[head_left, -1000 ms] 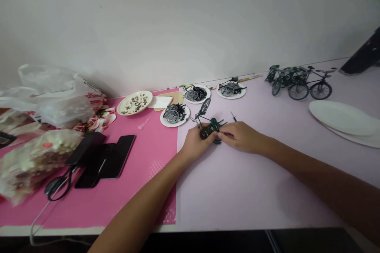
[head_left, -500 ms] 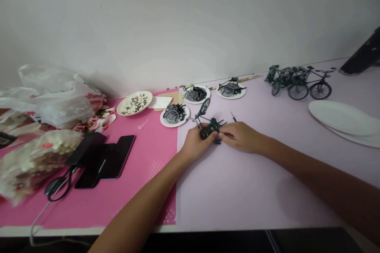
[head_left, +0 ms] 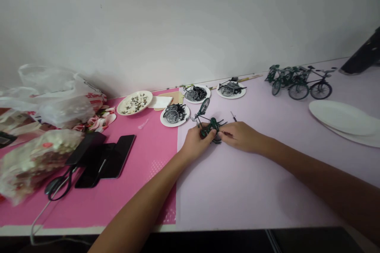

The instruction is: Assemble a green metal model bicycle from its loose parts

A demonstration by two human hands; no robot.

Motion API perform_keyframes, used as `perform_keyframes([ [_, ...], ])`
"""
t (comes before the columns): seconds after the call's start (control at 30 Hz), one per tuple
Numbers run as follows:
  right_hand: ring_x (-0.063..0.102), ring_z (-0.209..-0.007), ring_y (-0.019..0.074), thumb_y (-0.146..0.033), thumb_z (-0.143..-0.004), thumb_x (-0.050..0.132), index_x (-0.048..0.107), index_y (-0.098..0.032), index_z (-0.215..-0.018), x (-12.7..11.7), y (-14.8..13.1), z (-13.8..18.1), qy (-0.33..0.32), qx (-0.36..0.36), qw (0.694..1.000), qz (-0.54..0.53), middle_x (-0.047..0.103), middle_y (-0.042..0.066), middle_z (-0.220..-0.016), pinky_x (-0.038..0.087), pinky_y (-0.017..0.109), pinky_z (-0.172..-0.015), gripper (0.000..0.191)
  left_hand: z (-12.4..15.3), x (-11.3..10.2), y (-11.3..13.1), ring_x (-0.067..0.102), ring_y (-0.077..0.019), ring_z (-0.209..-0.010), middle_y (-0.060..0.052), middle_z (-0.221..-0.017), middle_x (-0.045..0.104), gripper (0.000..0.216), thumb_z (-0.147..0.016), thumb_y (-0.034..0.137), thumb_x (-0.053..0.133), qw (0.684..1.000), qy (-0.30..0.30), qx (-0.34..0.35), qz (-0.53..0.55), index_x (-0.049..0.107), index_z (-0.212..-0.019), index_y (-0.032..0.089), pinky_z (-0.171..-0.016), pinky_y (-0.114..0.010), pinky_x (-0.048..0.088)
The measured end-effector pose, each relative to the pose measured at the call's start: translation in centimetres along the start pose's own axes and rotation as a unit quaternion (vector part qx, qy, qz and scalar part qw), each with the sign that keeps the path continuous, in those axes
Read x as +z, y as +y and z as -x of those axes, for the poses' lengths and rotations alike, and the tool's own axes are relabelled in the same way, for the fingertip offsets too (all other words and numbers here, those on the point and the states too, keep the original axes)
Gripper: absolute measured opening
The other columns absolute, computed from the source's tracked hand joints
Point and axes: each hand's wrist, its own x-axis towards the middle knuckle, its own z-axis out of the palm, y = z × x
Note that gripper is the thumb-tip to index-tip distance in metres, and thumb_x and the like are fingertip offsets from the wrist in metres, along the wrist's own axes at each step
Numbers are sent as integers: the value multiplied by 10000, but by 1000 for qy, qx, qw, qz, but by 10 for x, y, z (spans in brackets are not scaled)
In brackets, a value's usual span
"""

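Note:
A small green model bicycle (head_left: 209, 124) lies partly assembled on the lilac mat (head_left: 246, 182), its front wheel (head_left: 204, 106) pointing away from me. My left hand (head_left: 196, 142) is closed round its frame from the left. My right hand (head_left: 240, 136) pinches it from the right, fingers pressed together at the frame. A thin dark tool (head_left: 234, 117) lies just behind my right hand.
Three white plates of bicycle parts (head_left: 175, 114) (head_left: 196, 93) (head_left: 230, 89) and a dish of small pieces (head_left: 135, 102) stand behind. Finished model bicycles (head_left: 299, 81) and empty white plates (head_left: 344, 120) are at the right. Phones (head_left: 102, 158), scissors (head_left: 57, 184) and plastic bags (head_left: 50, 99) are on the pink mat at the left.

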Motion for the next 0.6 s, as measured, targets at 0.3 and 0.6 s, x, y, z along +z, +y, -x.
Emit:
perform_keyframes([
  [0.3, 465, -589, 145, -339, -963, 481, 423, -215, -677, 1, 1, 0, 4, -10, 1000, 7, 564, 2, -650, 279, 290, -596, 317, 0, 0, 0, 683, -181, -812, -49, -906, 757, 195, -940, 333, 616, 1000, 2, 1, 4, 718, -968, 169, -722, -262, 500],
  [0.6, 459, -581, 143, -340, -954, 490, 415, -216, -675, 2, 1, 0, 8, -8, 1000, 8, 559, 0, -641, 279, 291, -595, 315, 0, 0, 0, 692, -184, -826, -54, -929, 770, 202, -941, 332, 626, 1000, 3, 1, -4, 727, -987, 163, -732, -263, 514],
])
